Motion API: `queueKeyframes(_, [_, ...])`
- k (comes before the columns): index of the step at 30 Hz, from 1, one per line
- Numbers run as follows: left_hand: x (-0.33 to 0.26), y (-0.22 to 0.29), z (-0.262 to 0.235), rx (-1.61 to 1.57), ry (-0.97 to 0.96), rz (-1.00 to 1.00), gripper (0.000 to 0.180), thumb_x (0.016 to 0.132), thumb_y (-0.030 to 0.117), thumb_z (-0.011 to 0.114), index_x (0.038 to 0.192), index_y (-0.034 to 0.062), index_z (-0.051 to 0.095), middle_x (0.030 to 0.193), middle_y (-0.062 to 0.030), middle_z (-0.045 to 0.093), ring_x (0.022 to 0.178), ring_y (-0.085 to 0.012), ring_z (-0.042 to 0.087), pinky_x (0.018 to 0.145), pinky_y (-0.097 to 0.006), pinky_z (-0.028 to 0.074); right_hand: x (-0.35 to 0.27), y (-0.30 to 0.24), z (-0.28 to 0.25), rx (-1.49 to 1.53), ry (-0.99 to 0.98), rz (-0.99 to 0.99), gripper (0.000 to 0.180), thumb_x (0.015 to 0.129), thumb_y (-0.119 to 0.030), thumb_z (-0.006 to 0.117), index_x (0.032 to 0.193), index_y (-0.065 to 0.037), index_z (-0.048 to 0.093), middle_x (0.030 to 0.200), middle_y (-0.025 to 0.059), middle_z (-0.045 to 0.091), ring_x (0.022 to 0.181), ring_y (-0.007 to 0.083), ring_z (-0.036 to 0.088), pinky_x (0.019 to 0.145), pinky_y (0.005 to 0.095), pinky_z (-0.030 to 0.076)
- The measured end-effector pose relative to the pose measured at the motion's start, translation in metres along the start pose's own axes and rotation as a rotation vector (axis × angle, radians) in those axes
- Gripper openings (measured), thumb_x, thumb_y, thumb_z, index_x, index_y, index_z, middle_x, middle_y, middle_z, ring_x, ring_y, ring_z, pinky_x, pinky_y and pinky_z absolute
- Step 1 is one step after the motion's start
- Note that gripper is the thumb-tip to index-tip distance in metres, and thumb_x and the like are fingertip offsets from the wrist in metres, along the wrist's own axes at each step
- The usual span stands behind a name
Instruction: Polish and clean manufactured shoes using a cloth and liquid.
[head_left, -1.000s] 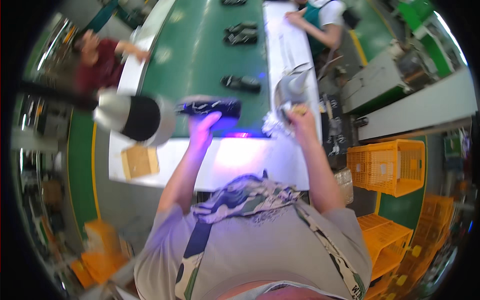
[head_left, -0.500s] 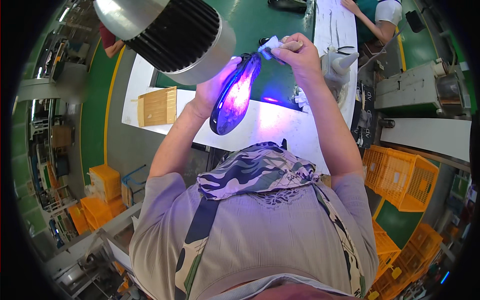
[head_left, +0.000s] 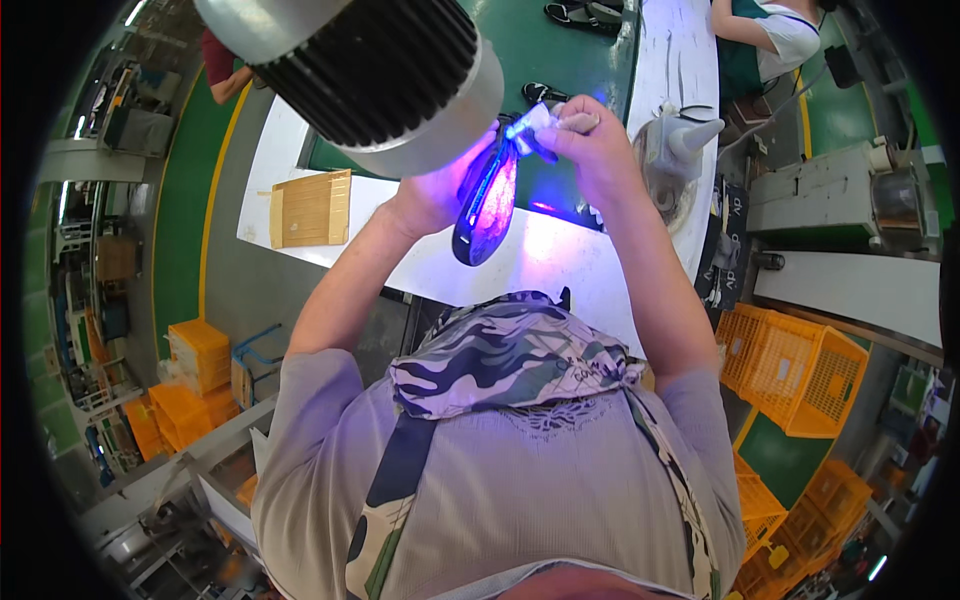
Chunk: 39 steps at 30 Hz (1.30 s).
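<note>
One dark shoe [head_left: 476, 242], purple-lit, tilted, above centre of frame; left hand [head_left: 436, 200] gripped it along its left edge, fingers partly hidden by lamp [head_left: 385, 80]; right hand [head_left: 597, 150] pinched white cloth [head_left: 530, 122] at shoe's upper end, contact unclear; work there looked unfinished; other shoes [head_left: 588, 16] lay on green belt [head_left: 585, 62], top of frame, apparently waiting, untouched by either hand

The left hand [head_left: 432, 198] is partly covered by the lamp [head_left: 375, 75], and its grip is largely hidden behind the dark shoe [head_left: 485, 212]. The shoe's far end is masked by the white cloth [head_left: 530, 122], itself partly concealed by the right hand [head_left: 597, 148]. The lamp and green belt [head_left: 540, 50] are cut off by the upper edge.
</note>
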<state>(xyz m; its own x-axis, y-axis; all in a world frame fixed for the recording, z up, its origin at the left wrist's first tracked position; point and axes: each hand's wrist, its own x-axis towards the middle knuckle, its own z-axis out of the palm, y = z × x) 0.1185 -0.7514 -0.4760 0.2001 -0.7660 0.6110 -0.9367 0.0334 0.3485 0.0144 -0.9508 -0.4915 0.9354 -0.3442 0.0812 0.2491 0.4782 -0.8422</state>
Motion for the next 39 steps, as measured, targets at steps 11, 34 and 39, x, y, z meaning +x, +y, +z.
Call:
queueKeyframes(11, [-0.004,-0.011,0.009,0.041,-0.212,-0.161,0.06,0.069,0.012,0.079,0.123,0.0019,0.055,0.105,-0.0141,0.067,0.093,-0.0288,0.068,0.081,-0.035,0.054,-0.013,-0.029,0.01,-0.14,-0.068,-0.03,0.021,0.076,0.005,0.073,0.085,-0.003,0.055,0.09,0.0043,0.058,0.08,0.0111,0.059,0.07,0.0259,0.051])
queueKeyframes(34, [-0.029,-0.039,0.006,-0.958,-0.797,-0.637,0.051,0.059,0.017,0.088,0.097,0.0018,0.057,0.076,0.0035,0.057,0.07,-0.0074,0.052,0.064,-0.024,0.043,0.005,-0.016,-0.009,-0.331,-0.044,-0.244,0.022,0.075,0.006,0.073,0.082,-0.004,0.054,0.097,0.0096,0.063,0.089,0.0132,0.059,0.079,0.0256,0.049])
queueKeyframes(39, [-0.018,-0.028,0.003,-1.015,-0.752,-0.678,0.049,0.063,0.019,0.082,0.102,0.0014,0.058,0.086,0.0023,0.058,0.077,-0.01,0.054,0.071,-0.025,0.044,-0.001,-0.006,-0.009,-0.328,-0.062,-0.216,0.022,0.075,0.006,0.073,0.081,-0.005,0.054,0.098,0.0101,0.063,0.091,0.0141,0.059,0.081,0.0263,0.049])
